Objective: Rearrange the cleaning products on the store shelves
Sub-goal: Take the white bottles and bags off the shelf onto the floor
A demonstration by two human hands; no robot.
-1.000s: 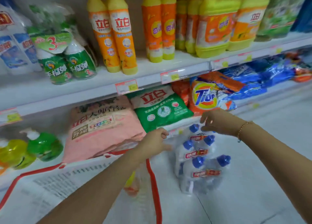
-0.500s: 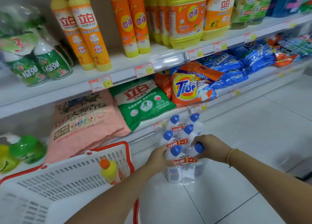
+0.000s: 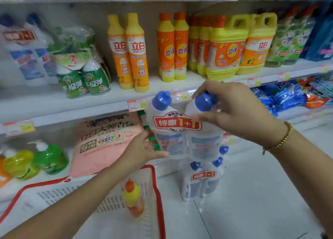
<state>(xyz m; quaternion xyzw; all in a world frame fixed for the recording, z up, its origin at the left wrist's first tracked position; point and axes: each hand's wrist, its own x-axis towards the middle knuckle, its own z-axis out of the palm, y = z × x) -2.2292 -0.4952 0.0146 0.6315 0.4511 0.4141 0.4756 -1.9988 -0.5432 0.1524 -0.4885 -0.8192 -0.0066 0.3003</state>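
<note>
Gripping glossy 2-bottle pack (image 3: pixel 177 126), right hand (image 3: pixel 237 110)

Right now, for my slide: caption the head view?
Right hand grips, left hand steadies a blue-capped twin-pack before the shelf.

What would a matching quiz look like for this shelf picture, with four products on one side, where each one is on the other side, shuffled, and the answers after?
Things
1. pink detergent bag
2. orange-capped bottle
3. yellow handled jug
4. front twin pack

Places
a. standing in the white basket
b. gripped at the caps by the right hand, with the left hand touching its side
c. lying on the lower shelf
d. standing on the middle shelf

Pairs: 1-c, 2-a, 3-d, 4-b
</note>
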